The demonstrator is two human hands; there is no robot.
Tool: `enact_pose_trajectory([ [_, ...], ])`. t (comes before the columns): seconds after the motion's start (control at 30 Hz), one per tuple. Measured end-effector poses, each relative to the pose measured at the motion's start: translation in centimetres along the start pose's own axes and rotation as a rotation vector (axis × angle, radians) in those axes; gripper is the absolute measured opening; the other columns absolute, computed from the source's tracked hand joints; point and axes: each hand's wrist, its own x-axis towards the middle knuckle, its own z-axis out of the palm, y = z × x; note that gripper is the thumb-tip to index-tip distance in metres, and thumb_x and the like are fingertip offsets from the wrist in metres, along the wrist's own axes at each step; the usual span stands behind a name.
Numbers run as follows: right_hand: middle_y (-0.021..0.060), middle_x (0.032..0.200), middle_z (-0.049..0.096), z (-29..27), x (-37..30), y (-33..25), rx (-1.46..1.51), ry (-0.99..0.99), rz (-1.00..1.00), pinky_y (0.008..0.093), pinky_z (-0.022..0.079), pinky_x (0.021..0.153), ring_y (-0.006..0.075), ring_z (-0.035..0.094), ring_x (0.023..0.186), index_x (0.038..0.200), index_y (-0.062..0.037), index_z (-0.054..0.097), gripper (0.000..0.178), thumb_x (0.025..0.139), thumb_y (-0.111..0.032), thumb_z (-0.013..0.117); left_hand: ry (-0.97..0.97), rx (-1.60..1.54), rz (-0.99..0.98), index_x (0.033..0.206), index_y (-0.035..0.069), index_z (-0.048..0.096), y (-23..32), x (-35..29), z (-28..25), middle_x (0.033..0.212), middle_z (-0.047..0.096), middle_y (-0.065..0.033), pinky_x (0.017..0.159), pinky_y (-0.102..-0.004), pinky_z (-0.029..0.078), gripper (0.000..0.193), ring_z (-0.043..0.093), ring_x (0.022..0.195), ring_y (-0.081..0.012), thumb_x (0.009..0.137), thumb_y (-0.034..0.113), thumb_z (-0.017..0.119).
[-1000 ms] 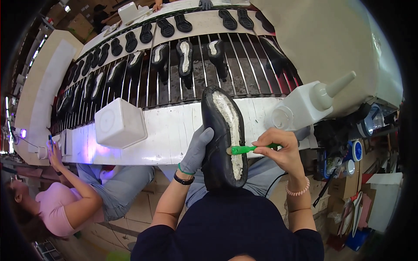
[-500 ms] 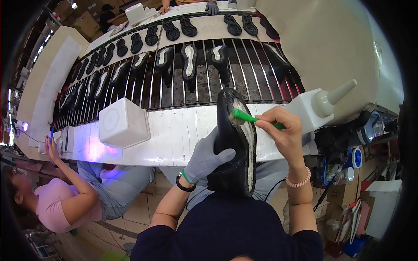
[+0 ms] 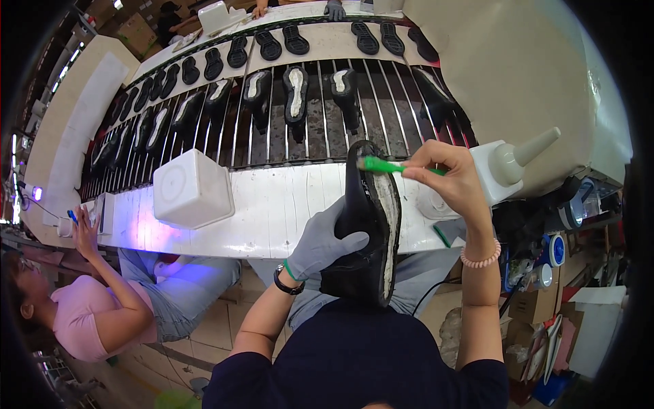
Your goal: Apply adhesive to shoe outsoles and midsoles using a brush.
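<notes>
A black shoe upper [image 3: 351, 215] is tilted up in front of me, its underside with a whitish middle strip facing right. My left hand [image 3: 325, 240], in a grey glove, is closed around its side, thumb across it. My right hand [image 3: 446, 174] is bare and pinches a green-handled brush [image 3: 388, 166]. The brush head lies at the underside near the upper's far, narrow end; whether its bristles touch there is hard to tell.
Several black uppers [image 3: 295, 102] lie on a roller rack [image 3: 381, 136], with black soles [image 3: 269, 46] behind. A white square container [image 3: 193, 191] stands left on the white bench [image 3: 272, 225]; a white nozzle bottle [image 3: 501, 167] is at right. A co-worker [image 3: 102, 307] sits left.
My right hand has moved slightly up and right, and the brush head has shifted toward the upper's far end. The upper has turned a little in my left hand's grip.
</notes>
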Motion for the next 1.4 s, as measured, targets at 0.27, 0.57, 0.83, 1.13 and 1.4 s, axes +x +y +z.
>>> enact_pose_trajectory([
  [0.27,0.0082,0.072,0.065,-1.1,-0.8,-0.3,-0.010,-0.292,-0.085,0.0263,0.050,0.065,0.0161,0.065,0.070,0.075,0.0046,0.064,0.016,0.070,0.001,0.079,-0.033,-0.302,-0.088,0.130,-0.005,0.048,0.0,0.1,-0.1,0.115,0.062,-0.0119,0.093,-0.0317,0.044,0.071,0.056,0.104,-0.0161,0.080,0.041,0.070],
  [0.57,0.0094,0.074,0.067,-0.1,-3.6,0.4,-0.014,-0.459,-0.002,0.0283,0.050,0.063,0.0196,0.067,0.071,0.075,0.0038,0.067,0.017,0.069,-0.003,0.081,0.062,-0.358,-0.081,0.124,-0.005,0.051,-0.7,0.0,-0.3,0.106,0.062,-0.0088,0.086,-0.0280,0.046,0.062,0.056,0.094,-0.0124,0.085,0.039,0.067],
  [0.83,0.0054,0.073,0.066,1.3,-5.9,0.5,0.130,-0.467,0.009,0.0258,0.047,0.059,0.0161,0.063,0.066,0.079,0.0005,0.070,0.014,0.073,-0.008,0.079,0.047,-0.387,-0.080,0.111,-0.001,0.054,0.0,0.1,-0.7,0.084,0.058,-0.0014,0.071,-0.0228,0.043,0.050,0.051,0.075,-0.0075,0.087,0.042,0.066],
  [1.13,0.0073,0.072,0.065,1.8,-5.2,-0.3,-0.009,-0.251,0.000,0.0254,0.047,0.059,0.0145,0.063,0.066,0.077,0.0036,0.067,0.012,0.074,-0.002,0.077,0.069,-0.383,-0.131,0.111,-0.002,0.056,-0.8,0.3,-1.1,0.088,0.059,-0.0024,0.074,-0.0230,0.044,0.047,0.053,0.081,-0.0082,0.090,0.040,0.061],
  [1.4,0.0097,0.072,0.066,0.8,-6.2,-1.0,0.093,-0.490,0.039,0.0252,0.044,0.057,0.0155,0.062,0.064,0.078,0.0037,0.070,0.017,0.066,-0.001,0.082,-0.019,-0.427,-0.231,0.119,-0.005,0.056,-2.0,1.4,-0.7,0.100,0.064,-0.0054,0.078,-0.0241,0.049,0.059,0.059,0.086,-0.0092,0.092,0.048,0.057],
])
